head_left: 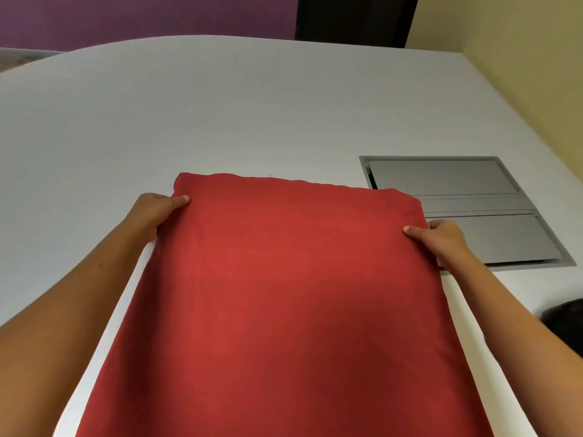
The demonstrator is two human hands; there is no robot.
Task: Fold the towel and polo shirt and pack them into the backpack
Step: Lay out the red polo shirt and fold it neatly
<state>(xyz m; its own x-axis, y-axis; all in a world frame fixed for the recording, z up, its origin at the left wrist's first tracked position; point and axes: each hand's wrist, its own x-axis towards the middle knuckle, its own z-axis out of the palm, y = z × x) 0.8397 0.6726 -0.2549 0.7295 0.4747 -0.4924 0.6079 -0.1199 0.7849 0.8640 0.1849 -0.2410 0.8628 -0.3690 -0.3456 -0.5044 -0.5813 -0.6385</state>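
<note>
- A pale grey table (220, 105) with a rounded far edge fills most of the frame; a grey metal hatch (467, 212) (a double-flap panel) is set into it at the right.
- A purple wall is seen at the upper left, a dark opening at the top centre, a yellow wall at the upper right.
- No writing or label can be read.
- The red towel (284, 294) is spread across the lower centre, its far corner overlapping the hatch.
- Its left edge is pinched by the left hand (157, 209), its right edge by the right hand (438, 238).
- A dark object (564, 316) is cut off at the right edge.
</note>
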